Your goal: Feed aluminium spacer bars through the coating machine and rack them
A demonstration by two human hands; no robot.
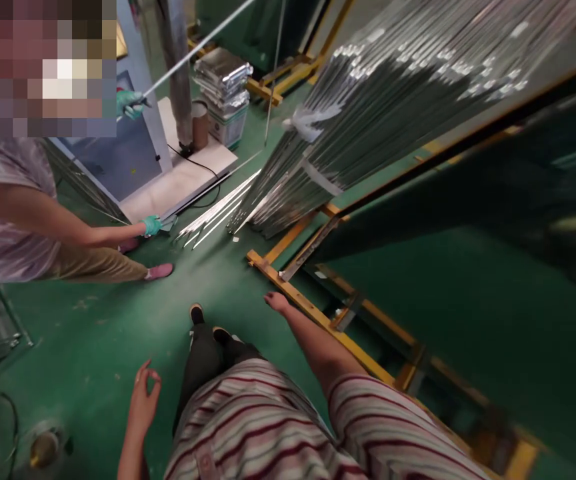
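Observation:
My left hand (145, 397) hangs over the green floor at the lower left, its fingers loosely bent and apart, with nothing in it. In front of my right side, my right hand (277, 302) is loosely curled and looks empty. It is nearest to a yellow metal frame (298, 298), apparently without touching it. Ahead of me, a big bundle of thin silvery metal strips (308, 160) leans to the right, tied with pale wrapping (313, 123). More loose bright strips (218, 210) lie at its foot.
A co-worker (13, 220) in green gloves stands at the left, one glove (131, 105) on a long thin strip. Beyond are a blue-grey cabinet (128, 127) and foil-wrapped stacks on a box (228, 127). Dark glass-like panels (448, 287) rest on the right-hand frame. A cable (15, 413) curls lower left.

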